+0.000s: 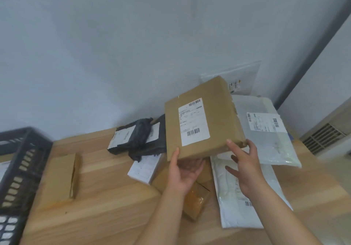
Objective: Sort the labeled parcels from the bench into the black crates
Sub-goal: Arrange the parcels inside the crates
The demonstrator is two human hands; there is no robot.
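Note:
A flat brown cardboard parcel (218, 115) with a white barcode label is lifted and tilted above the wooden bench (110, 197). My left hand (185, 172) holds its near left corner from below, thumb on the top face. My right hand (245, 166) grips the near right corner, thumb on the front face and fingers spread beneath. A black slatted crate (20, 168) stands at the bench's left end.
Black bagged parcels (136, 138) lie by the wall. White mailers (266, 130) (233, 197) lie to the right, a small brown box (60, 178) to the left, and brown boxes (197, 201) under my hands. A vent unit (326, 136) stands at far right.

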